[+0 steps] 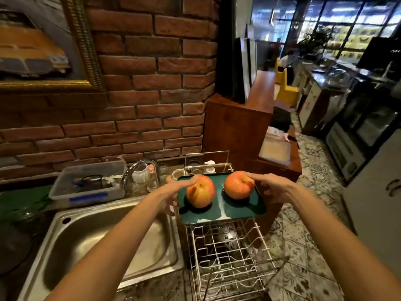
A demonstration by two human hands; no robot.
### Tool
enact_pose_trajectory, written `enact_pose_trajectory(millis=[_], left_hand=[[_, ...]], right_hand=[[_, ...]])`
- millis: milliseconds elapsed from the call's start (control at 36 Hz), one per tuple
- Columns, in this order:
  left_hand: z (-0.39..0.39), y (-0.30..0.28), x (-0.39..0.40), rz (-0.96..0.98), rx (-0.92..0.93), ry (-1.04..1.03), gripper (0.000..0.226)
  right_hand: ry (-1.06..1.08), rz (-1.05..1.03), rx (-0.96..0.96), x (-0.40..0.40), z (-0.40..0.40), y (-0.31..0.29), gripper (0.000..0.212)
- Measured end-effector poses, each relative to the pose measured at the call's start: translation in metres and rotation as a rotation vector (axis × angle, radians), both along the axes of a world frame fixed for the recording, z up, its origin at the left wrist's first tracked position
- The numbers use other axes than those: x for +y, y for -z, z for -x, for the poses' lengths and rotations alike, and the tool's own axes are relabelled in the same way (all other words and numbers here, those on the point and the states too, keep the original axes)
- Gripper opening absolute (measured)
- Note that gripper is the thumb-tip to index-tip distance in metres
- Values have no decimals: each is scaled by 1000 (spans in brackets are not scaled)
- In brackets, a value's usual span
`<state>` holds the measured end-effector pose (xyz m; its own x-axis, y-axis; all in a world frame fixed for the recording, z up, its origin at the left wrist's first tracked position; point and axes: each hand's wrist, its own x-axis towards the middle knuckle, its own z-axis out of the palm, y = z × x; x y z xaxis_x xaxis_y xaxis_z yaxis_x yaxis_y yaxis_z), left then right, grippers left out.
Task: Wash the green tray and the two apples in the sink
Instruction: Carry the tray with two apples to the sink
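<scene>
Head view: green tray [219, 210] sits atop the wire rack [227, 257], right of the sink [91, 240], carrying two apples [200, 191]. Left hand [171, 192] and right hand [273, 187] grip opposite tray edges, thumbs steadying the fruit. Tray likely stiff, light, slick; apples round, liable to roll. Keep level.

Two bare forearms, left hand [171, 193], right hand [274, 189], no sleeves.

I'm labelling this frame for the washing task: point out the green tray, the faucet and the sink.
green tray [219, 211]: head view, bare front floor.
faucet [138, 165]: head view, top of curved spout.
sink [71, 237]: head view, left basin wall.
</scene>
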<state>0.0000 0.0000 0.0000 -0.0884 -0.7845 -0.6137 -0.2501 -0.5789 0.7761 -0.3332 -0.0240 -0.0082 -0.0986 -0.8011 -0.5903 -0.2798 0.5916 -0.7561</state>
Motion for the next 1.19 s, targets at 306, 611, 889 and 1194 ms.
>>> enact_pose_trajectory(millis=[306,611,889,1194], left_hand=[[17,8,-20,19,-56,-55,128],[26,8,-25,-1,-167,-98,126],[25,10,-28,4,-162,-137,125],[11,3,-28,-8,-165,-83,106]], right_hand=[[-112,-55,-90,-8,-2,12,125],[-77,-41,-27,-10,-10,-1,105],[-25,-20,-3,-10,-13,2,85],[-67,-5,29,-7,-23,-12,93]])
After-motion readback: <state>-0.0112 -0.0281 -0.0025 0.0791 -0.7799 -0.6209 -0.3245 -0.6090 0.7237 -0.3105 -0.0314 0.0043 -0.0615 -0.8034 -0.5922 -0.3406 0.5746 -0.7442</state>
